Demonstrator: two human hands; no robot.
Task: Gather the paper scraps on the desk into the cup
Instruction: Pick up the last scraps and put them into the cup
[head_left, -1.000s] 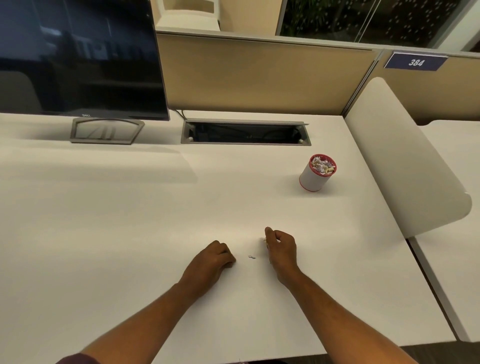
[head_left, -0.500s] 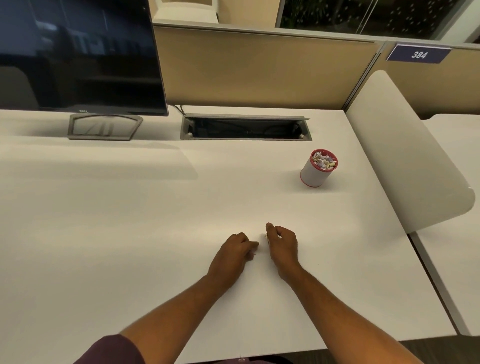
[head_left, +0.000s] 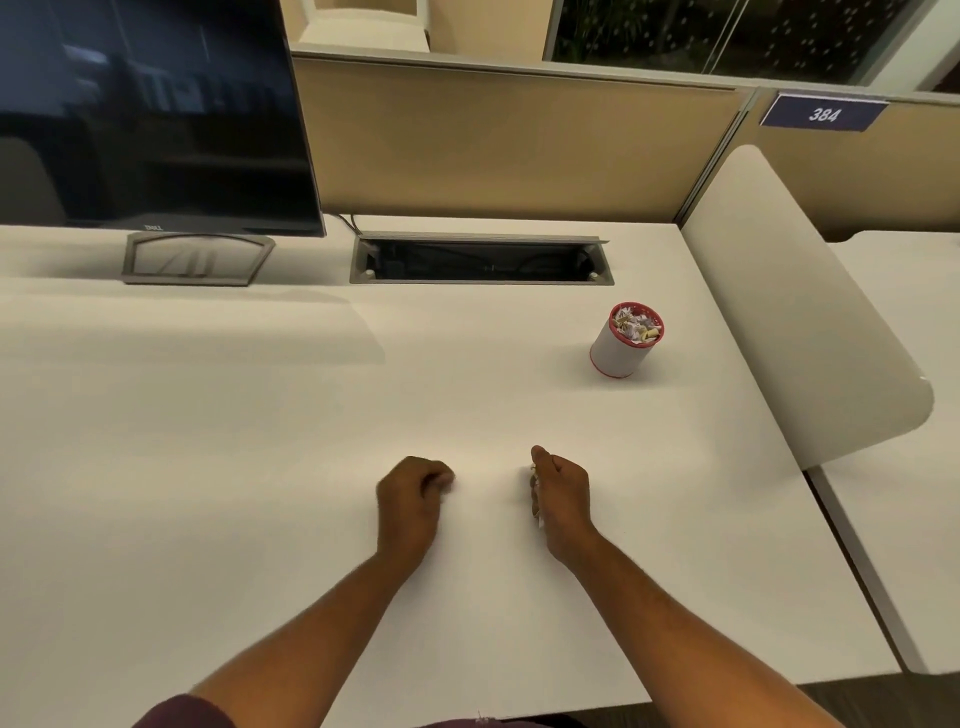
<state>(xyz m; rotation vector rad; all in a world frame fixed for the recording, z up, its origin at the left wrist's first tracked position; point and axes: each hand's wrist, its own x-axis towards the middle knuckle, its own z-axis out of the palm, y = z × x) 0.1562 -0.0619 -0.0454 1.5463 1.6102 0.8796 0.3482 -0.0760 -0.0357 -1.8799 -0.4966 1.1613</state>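
A white cup (head_left: 621, 348) with a red rim stands upright at the desk's right, filled to the brim with paper scraps (head_left: 636, 325). My right hand (head_left: 563, 491) rests on its edge on the desk, fingers curled around small paper scraps (head_left: 535, 480) that peek out at the palm. My left hand (head_left: 413, 499) lies a short way to its left, fingers pinched together; a scrap between them is too blurred to confirm. The desk between the two hands shows no loose scrap.
A dark monitor (head_left: 150, 114) on a grey stand (head_left: 195, 259) occupies the back left. An open cable tray (head_left: 480, 260) is set into the desk at the back. A beige partition (head_left: 519, 150) and a white side divider (head_left: 795, 312) bound the desk.
My left hand reached to the small scrap lying between the hands, closed over it, then drew back to the left. That scrap is gone from the desk. My right hand stayed curled.
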